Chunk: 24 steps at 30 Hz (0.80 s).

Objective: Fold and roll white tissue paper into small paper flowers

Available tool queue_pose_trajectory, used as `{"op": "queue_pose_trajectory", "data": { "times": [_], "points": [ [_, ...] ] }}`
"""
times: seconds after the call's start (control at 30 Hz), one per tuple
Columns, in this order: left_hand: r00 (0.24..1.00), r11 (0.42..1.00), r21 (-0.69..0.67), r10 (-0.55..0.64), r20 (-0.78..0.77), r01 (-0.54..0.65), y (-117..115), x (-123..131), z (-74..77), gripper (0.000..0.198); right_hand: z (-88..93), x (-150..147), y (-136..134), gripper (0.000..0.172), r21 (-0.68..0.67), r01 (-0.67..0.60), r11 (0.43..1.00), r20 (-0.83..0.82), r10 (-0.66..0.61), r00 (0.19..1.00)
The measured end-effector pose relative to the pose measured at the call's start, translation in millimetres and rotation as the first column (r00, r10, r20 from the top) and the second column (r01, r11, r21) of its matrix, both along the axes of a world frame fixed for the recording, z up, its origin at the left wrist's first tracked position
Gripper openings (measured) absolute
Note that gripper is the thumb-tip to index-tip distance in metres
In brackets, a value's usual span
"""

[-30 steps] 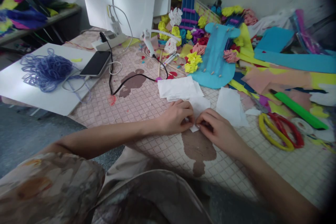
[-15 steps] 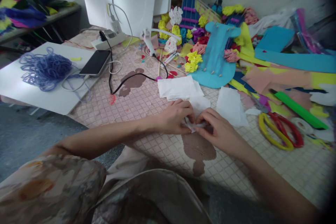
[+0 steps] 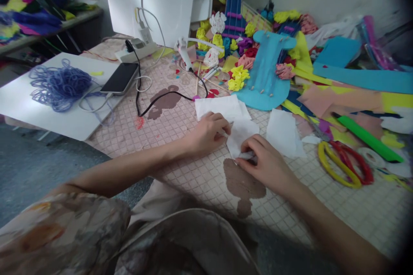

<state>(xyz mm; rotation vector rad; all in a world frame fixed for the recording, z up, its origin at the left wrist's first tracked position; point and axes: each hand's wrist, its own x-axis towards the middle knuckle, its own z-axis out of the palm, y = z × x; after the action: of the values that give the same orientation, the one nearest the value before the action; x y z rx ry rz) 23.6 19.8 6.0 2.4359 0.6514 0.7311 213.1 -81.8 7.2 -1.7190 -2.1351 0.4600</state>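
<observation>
A small white tissue sheet [image 3: 241, 135] lies on the pink checked table cover [image 3: 180, 137] between my hands. My left hand [image 3: 208, 132] pinches its left edge with curled fingers. The fingers of my right hand [image 3: 266, 164] are closed on the rolled near corner of the same sheet, pressing it to the table. A stack of white tissue [image 3: 219, 107] lies just beyond my left hand. Another white sheet [image 3: 284, 131] sits to the right.
Red and yellow scissors [image 3: 343, 164] and a green marker [image 3: 368, 136] lie at the right. Paper flowers and a blue foam guitar shape [image 3: 267, 73] crowd the back. A glue gun [image 3: 183, 53], black cable, phone [image 3: 120, 78] and purple string [image 3: 60, 86] are at the left.
My left hand has moved up and left along the tissue's edge, away from my right hand. The sheet is now spread out between the two hands. My right hand stayed on the near corner.
</observation>
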Motion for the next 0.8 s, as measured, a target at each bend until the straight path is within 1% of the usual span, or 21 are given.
{"op": "queue_pose_trajectory", "data": {
  "times": [0.03,0.07,0.1,0.13,0.17,0.2,0.23,0.33,0.4,0.47,0.53,0.63,0.7,0.8],
  "points": [
    [0.998,1.000,-0.014,-0.020,0.058,0.020,-2,1,1.2,0.011,-0.3,0,0,0.020,-0.001,0.014,1.000,-0.010,-0.014,1.000],
    [0.992,0.996,-0.039,-0.073,0.106,0.078,-5,3,2.3,0.012,-0.8,0,0,0.021,-0.003,0.028,1.000,-0.021,-0.028,0.999],
    [0.979,0.984,-0.071,-0.154,0.137,0.165,-9,5,3.2,0.012,-1.6,0,0,0.022,-0.003,0.040,0.999,-0.033,-0.040,0.999],
    [0.959,0.960,-0.106,-0.245,0.140,0.261,-13,8,3.5,0.012,-2.4,0,1,0.023,0.002,0.049,0.999,-0.043,-0.049,0.998],
    [0.940,0.933,-0.139,-0.316,0.126,0.332,-16,10,3.3,0.011,-3.1,1,1,0.025,0.012,0.055,0.998,-0.047,-0.055,0.997],
    [0.928,0.915,-0.163,-0.356,0.108,0.370,-19,13,2.5,0.010,-3.7,2,1,0.028,0.026,0.057,0.998,-0.043,-0.056,0.998],
    [0.924,0.906,-0.180,-0.372,0.091,0.383,-22,15,1.3,0.009,-4.1,4,1,0.032,0.043,0.059,0.997,-0.028,-0.058,0.998],
    [0.935,0.916,-0.187,-0.352,0.053,0.355,-25,18,-2.8,0.008,-3.7,13,0,0.040,0.058,0.105,0.993,0.050,-0.108,0.993],
    [0.940,0.929,-0.150,-0.341,0.001,0.338,-25,16,-4.7,0.011,-2.4,22,0,0.039,0.034,0.148,0.988,0.073,-0.150,0.986],
    [0.944,0.945,-0.072,-0.323,-0.069,0.319,-24,14,-5.7,0.014,-0.5,30,-1,0.034,0.000,0.159,0.987,0.052,-0.159,0.986],
    [0.948,0.956,-0.003,-0.293,-0.123,0.295,-23,11,-6.3,0.017,2.1,36,-1,0.025,-0.035,0.132,0.991,0.013,-0.131,0.991],
    [0.951,0.963,0.005,-0.266,-0.156,0.270,-21,9,-6.7,0.020,7.2,41,-1,0.013,-0.059,0.087,0.994,-0.039,-0.089,0.995],
    [0.950,0.962,-0.013,-0.271,-0.153,0.272,-20,9,-6.8,0.020,10.8,43,2,0.012,-0.028,0.083,0.996,-0.068,-0.085,0.994],
    [0.948,0.956,-0.035,-0.294,-0.126,0.292,-17,9,-6.0,0.020,14.6,47,15,0.014,0.081,0.111,0.991,-0.084,-0.104,0.991]
  ]
}}
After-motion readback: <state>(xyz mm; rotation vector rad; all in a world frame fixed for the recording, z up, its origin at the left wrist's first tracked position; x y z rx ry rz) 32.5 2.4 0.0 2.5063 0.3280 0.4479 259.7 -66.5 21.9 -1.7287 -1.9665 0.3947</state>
